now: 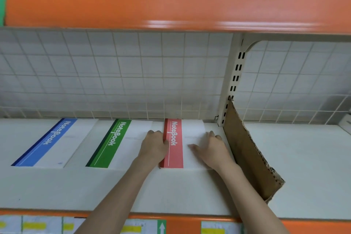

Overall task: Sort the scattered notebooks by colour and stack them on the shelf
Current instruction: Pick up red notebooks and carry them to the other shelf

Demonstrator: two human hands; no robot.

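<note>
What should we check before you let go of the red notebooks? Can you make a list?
1. Red notebook stack lies flat on the shelf: ok.
2. Left hand against its spine side: ok.
3. Right hand flat on its white cover: ok.
4. Red stack's front edge level with the green notebook and blue notebook: ok.
5. Only red ones underneath: cannot tell.
6. Clear of the cardboard divider: ok.

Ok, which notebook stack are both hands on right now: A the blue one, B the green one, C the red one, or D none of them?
C: the left hand sits against the spine edge of the red notebook stack and the right hand lies flat on its white cover, while the blue notebook stack and green notebook stack lie untouched to the left.
</note>
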